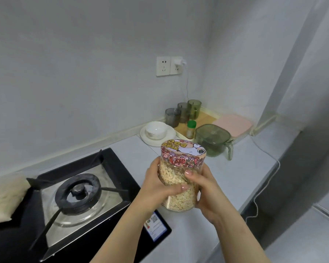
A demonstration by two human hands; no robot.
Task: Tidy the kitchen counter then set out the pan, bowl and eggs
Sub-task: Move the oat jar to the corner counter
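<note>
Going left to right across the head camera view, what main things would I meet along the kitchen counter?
Pale bag → gas burner → oat jar → green jug → pink-lidded box.

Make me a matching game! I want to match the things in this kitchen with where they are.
Things:
1. oat jar
2. white bowl
3. green-capped bottle
4. charger

Places:
A. plugged into the wall socket
B. on the white plate
C. held by the left hand and the right hand
D. on the wooden tray

Right pairs: 1-C, 2-B, 3-D, 4-A
</note>
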